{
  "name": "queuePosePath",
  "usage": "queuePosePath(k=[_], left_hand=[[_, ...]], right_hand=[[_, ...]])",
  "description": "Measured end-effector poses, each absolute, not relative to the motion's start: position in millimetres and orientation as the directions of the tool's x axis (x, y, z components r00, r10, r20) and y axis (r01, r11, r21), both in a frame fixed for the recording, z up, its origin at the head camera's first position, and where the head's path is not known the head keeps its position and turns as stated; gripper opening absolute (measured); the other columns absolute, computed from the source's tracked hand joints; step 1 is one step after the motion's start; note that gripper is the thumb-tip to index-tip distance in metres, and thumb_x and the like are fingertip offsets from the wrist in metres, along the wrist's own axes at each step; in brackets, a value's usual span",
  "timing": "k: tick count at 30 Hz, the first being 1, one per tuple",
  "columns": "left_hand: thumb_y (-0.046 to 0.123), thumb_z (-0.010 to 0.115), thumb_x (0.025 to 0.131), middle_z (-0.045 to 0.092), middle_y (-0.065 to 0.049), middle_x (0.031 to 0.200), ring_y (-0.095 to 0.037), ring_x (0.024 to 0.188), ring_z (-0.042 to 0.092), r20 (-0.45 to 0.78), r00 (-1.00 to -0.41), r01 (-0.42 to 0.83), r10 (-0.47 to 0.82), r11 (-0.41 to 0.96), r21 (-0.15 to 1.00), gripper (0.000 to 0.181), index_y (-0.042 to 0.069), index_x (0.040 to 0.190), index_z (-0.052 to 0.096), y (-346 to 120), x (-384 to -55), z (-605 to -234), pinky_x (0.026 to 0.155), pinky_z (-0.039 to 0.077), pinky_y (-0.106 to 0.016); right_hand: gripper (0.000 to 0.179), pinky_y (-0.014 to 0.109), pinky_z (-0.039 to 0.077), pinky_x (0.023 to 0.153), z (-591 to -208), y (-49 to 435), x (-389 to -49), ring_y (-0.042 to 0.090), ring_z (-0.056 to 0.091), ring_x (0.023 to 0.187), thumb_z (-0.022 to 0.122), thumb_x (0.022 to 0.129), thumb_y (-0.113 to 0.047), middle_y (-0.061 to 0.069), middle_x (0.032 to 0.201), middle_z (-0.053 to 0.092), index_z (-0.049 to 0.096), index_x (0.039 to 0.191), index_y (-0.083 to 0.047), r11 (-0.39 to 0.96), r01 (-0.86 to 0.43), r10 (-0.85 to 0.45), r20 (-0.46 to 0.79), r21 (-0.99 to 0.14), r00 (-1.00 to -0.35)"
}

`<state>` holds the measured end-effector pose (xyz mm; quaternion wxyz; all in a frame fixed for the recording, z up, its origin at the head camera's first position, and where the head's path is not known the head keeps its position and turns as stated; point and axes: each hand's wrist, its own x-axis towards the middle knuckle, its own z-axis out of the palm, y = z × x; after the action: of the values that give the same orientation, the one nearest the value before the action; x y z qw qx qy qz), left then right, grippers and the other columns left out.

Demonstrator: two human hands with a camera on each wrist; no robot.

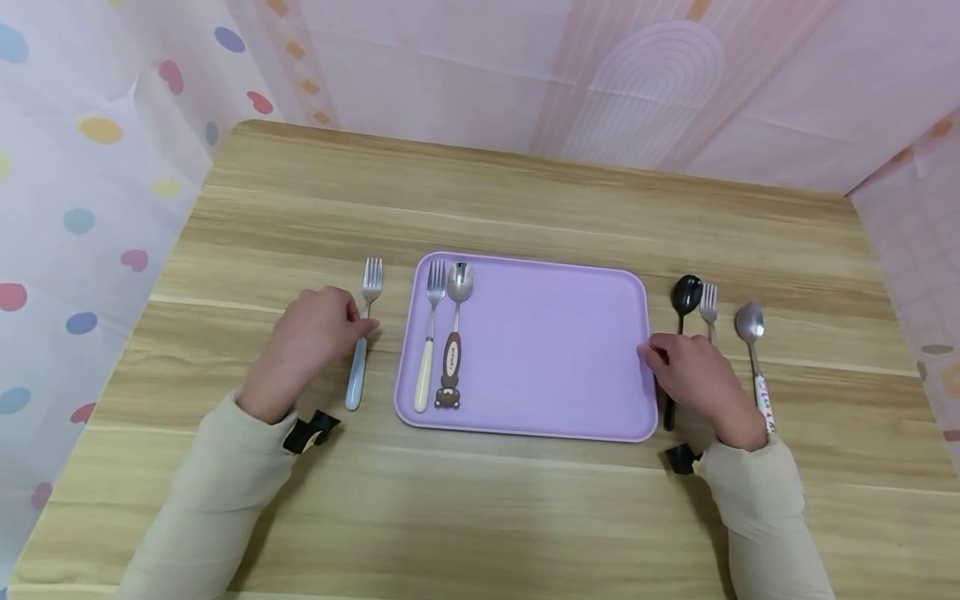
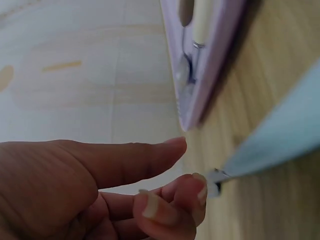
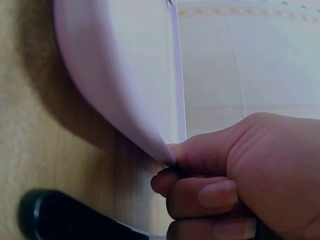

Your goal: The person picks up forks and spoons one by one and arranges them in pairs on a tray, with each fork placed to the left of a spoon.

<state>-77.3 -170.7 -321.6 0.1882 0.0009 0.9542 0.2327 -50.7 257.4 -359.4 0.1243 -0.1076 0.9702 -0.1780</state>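
Note:
A purple tray [image 1: 555,350] lies on the table with a cream-handled fork [image 1: 424,375] and a bear-handled spoon [image 1: 452,354] along its left side. My right hand [image 1: 693,371] pinches the tray's right rim; in the right wrist view the thumb lies over the edge and a finger is under it. To the tray's left is a blue-handled fork [image 1: 357,375]. My left hand [image 1: 311,333] hovers at this fork's neck. In the left wrist view its thumb and loosely bent fingers are apart, with nothing between them.
Right of the tray lie a black spoon [image 1: 686,293], a small fork [image 1: 708,300] partly hidden by my right hand, and a spoon with a patterned white handle [image 1: 750,322]. Patterned cloth [image 1: 480,75] hangs behind the wooden table [image 1: 510,517].

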Motion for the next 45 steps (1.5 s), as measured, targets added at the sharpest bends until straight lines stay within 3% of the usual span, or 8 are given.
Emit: queuePosePath(k=[11, 17, 34, 45], left_hand=[[0.025, 0.065, 0.09, 0.051, -0.002, 0.055, -0.015, 0.052, 0.049, -0.483, -0.864, -0.102, 0.138, 0.893, 0.439, 0.029, 0.003, 0.072, 0.061, -181, -76, -340, 0.048, 0.038, -0.029], [0.02, 0.061, 0.092, 0.055, -0.004, 0.054, -0.015, 0.047, 0.052, -0.448, -0.879, -0.078, 0.161, 0.879, 0.47, 0.026, 0.002, 0.073, 0.059, -183, -75, -345, 0.046, 0.041, -0.03], [0.018, 0.059, 0.092, 0.048, -0.002, 0.052, -0.015, 0.047, 0.047, -0.386, -0.906, -0.037, 0.176, 0.873, 0.485, 0.03, 0.007, 0.065, 0.051, -181, -74, -350, 0.045, 0.037, -0.029], [0.021, 0.06, 0.091, 0.048, -0.002, 0.054, -0.016, 0.049, 0.044, -0.313, -0.932, 0.002, 0.181, 0.868, 0.496, 0.032, 0.008, 0.063, 0.052, -169, -79, -329, 0.046, 0.036, -0.03]], right_hand=[[0.023, 0.032, 0.036, 0.052, -361, 256, -50, 0.017, 0.046, 0.055, 0.053, 0.097, -0.017, 0.001, 0.059, 0.047, 0.062, 0.079, -0.006, 0.915, -0.155, -0.244, -0.204, -0.373, -0.948], [0.022, 0.033, 0.037, 0.052, -361, 255, -50, 0.018, 0.046, 0.055, 0.054, 0.097, -0.015, 0.001, 0.058, 0.046, 0.061, 0.078, -0.006, 0.915, -0.159, -0.244, -0.196, -0.37, -0.95], [0.023, 0.033, 0.038, 0.053, -363, 259, -50, 0.019, 0.047, 0.056, 0.054, 0.097, -0.016, 0.0, 0.058, 0.047, 0.06, 0.077, -0.007, 0.915, -0.17, -0.25, -0.182, -0.365, -0.951], [0.024, 0.033, 0.038, 0.053, -360, 257, -51, 0.019, 0.047, 0.056, 0.054, 0.097, -0.015, 0.0, 0.057, 0.047, 0.059, 0.075, -0.007, 0.913, -0.166, -0.248, -0.184, -0.373, -0.951]])
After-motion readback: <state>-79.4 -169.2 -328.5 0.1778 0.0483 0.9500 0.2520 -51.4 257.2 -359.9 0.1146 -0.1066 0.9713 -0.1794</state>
